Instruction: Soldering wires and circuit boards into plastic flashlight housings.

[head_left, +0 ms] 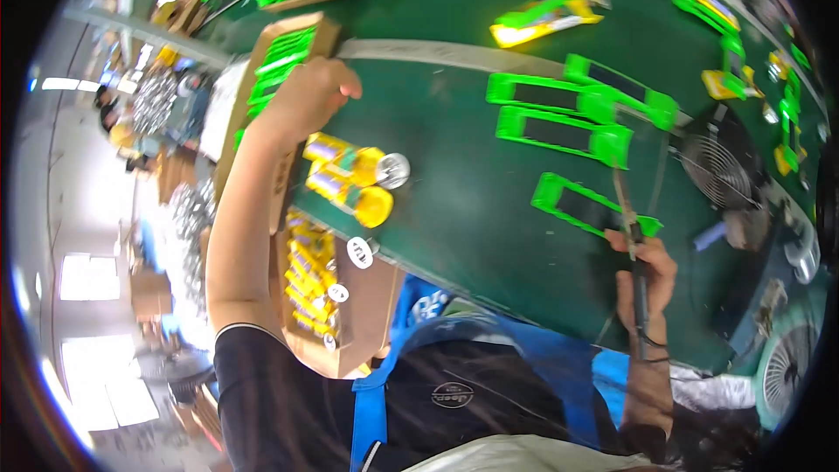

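Note:
My left hand (pixel 319 96) is curled closed at the right edge of a cardboard box (pixel 327 38) of bright green plastic frames (pixel 284 57); whatever its fingers hold, if anything, is hidden. In my right hand (pixel 651 275) is a soldering iron (pixel 638 284) with a dark handle and a thin metal shaft. Its shaft points away from me, across a green frame with a dark panel (pixel 581 205). Just beyond lie several more such frames (pixel 559 129), close together. Between my hands, nearer the left, rest yellow parts with round ends (pixel 350 177), one end silvery.
Below the left forearm stands an open carton (pixel 363 306) of yellow parts. A black round-grilled fan (pixel 721 157) is at the right of the green tabletop (pixel 454 201), with a pale green fan (pixel 786 371) nearer. A grey strip (pixel 437 52) crosses the table; green-and-yellow assemblies (pixel 551 13) lie beyond.

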`<state>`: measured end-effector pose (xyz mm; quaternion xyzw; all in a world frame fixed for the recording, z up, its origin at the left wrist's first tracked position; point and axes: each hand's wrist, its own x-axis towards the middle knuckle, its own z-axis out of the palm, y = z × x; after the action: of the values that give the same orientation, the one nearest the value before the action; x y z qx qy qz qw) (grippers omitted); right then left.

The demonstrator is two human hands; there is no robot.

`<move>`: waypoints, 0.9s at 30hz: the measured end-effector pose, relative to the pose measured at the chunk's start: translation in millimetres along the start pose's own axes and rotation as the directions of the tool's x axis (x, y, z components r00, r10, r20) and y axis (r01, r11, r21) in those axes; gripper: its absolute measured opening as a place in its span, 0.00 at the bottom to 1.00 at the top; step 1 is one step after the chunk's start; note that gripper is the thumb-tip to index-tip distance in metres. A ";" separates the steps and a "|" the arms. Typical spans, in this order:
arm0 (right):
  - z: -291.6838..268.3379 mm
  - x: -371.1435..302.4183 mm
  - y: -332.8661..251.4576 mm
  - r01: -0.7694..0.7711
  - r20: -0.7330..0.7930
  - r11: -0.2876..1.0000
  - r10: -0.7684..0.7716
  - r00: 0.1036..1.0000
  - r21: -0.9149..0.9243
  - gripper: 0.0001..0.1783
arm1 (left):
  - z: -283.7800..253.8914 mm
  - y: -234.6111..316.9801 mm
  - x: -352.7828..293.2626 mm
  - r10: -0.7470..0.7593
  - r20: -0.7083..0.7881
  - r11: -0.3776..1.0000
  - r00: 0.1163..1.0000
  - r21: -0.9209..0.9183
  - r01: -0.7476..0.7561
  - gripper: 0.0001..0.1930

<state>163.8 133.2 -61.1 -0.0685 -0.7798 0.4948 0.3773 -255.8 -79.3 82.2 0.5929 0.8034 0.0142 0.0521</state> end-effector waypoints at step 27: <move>-21.5 -64.6 -56.1 -0.240 -0.223 0.646 0.549 0.805 0.725 0.17 | 99.8 202.6 -45.8 0.122 -0.393 0.918 0.911 -0.304 -0.254 0.21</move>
<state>238.5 89.5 -43.6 -0.2081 -0.4134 0.7831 0.4155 -39.7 -66.9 3.1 0.6368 0.7216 0.2716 0.0038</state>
